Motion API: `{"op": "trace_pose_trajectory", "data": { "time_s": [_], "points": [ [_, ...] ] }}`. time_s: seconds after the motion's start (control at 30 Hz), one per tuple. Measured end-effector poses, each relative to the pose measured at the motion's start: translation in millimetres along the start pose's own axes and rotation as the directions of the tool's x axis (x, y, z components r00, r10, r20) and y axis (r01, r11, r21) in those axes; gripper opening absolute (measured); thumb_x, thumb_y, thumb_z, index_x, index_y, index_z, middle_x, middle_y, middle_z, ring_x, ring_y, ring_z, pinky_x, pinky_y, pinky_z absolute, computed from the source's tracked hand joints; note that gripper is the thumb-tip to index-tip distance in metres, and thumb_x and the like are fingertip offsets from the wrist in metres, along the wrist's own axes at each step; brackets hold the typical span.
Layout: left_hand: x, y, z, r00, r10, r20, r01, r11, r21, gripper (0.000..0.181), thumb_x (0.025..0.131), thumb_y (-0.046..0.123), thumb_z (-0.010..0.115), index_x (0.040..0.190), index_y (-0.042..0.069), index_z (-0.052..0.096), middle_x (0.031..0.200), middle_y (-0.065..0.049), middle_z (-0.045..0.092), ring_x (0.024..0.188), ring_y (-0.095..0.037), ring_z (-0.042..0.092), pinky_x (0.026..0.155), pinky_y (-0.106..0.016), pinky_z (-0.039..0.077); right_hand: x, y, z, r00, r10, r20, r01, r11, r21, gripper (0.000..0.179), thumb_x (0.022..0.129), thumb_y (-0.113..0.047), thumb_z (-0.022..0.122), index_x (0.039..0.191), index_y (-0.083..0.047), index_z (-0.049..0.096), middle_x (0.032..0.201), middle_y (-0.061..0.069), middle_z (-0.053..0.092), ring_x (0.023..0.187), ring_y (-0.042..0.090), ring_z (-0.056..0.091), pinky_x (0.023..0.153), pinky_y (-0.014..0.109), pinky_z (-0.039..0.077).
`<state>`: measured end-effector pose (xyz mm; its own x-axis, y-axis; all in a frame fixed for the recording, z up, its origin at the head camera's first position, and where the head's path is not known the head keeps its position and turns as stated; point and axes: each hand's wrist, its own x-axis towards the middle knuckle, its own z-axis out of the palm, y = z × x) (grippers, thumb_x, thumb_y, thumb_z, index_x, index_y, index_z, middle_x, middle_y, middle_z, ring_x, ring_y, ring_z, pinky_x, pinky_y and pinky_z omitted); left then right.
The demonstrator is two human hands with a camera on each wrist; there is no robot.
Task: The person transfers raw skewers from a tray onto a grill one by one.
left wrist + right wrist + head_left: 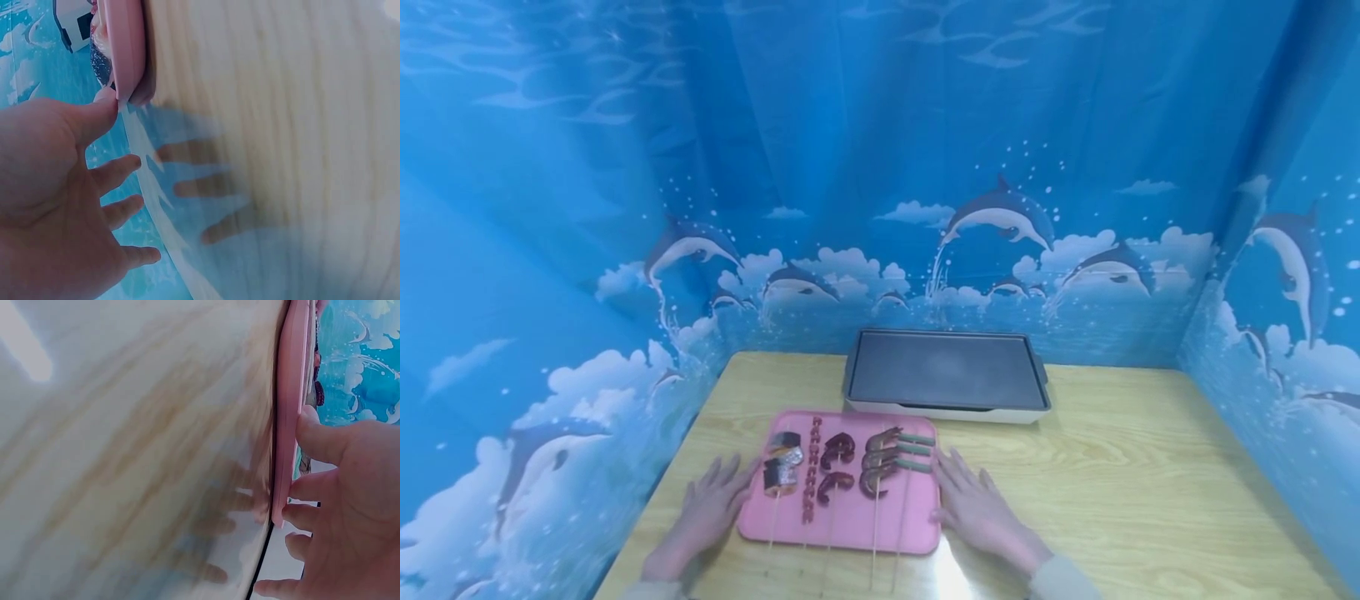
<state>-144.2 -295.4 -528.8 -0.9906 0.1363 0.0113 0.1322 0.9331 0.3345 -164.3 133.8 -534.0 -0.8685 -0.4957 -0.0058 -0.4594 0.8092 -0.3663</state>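
Note:
A pink tray (850, 532) lies on the table with food on thin sticks. From left to right it bears silver-skinned fish chunks (781, 475), a narrow row of small red pieces (810, 479), dark reddish curled pieces (837, 487), shrimp (872, 479) and green sticks (914, 452). My left hand (711, 508) is at the tray's left side, fingers spread; in the left wrist view its thumb touches the tray's end. On the opposite side is my right hand (981, 512), its thumb against the rim in the right wrist view, fingers extended along the edge.
Behind the tray stands a flat dark electric griddle (947, 371) with a pale base and side handles. The wooden table (1135, 475) extends to the right. Blue curtains (850, 125) printed with dolphins and clouds hang at the back and both sides.

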Motion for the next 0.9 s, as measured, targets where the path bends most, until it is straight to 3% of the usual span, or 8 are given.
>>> {"op": "trace_pose_trajectory", "data": {
  "time_s": [0.37,0.7,0.9],
  "points": [
    [0.0,5.8,1.6,1.0,0.02,0.0,-0.02,0.999,-0.03,0.047,0.104,0.031,0.055,0.148,0.014,0.052,0.157,-0.029,0.035,0.143,-0.06,0.023,0.104,-0.086,0.012,-7.3,3.7,-3.8,1.0,0.0,-0.004,0.0,1.0,0.029,0.075,0.098,-0.04,0.06,0.155,0.001,0.033,0.164,0.02,0.024,0.151,0.046,0.02,0.113,0.077,0.019],
    [0.9,14.7,6.4,0.999,0.035,-0.006,-0.036,0.999,-0.031,0.047,0.103,0.029,0.056,0.148,0.013,0.052,0.155,-0.029,0.037,0.143,-0.059,0.023,0.104,-0.085,0.013,-13.2,21.1,0.7,0.999,-0.036,-0.04,0.038,0.999,0.038,0.075,0.099,-0.044,0.056,0.155,0.001,0.033,0.164,0.02,0.024,0.149,0.047,0.021,0.111,0.079,0.016],
    [1.0,21.1,7.8,0.999,0.035,0.02,-0.035,0.999,-0.035,0.049,0.104,0.03,0.056,0.15,0.014,0.05,0.157,-0.027,0.035,0.145,-0.058,0.021,0.106,-0.084,0.011,-18.4,22.0,-8.7,1.0,-0.019,-0.011,0.02,0.999,0.042,0.073,0.1,-0.041,0.057,0.156,0.0,0.032,0.166,0.018,0.021,0.152,0.045,0.016,0.113,0.078,0.014]
  ]
}}
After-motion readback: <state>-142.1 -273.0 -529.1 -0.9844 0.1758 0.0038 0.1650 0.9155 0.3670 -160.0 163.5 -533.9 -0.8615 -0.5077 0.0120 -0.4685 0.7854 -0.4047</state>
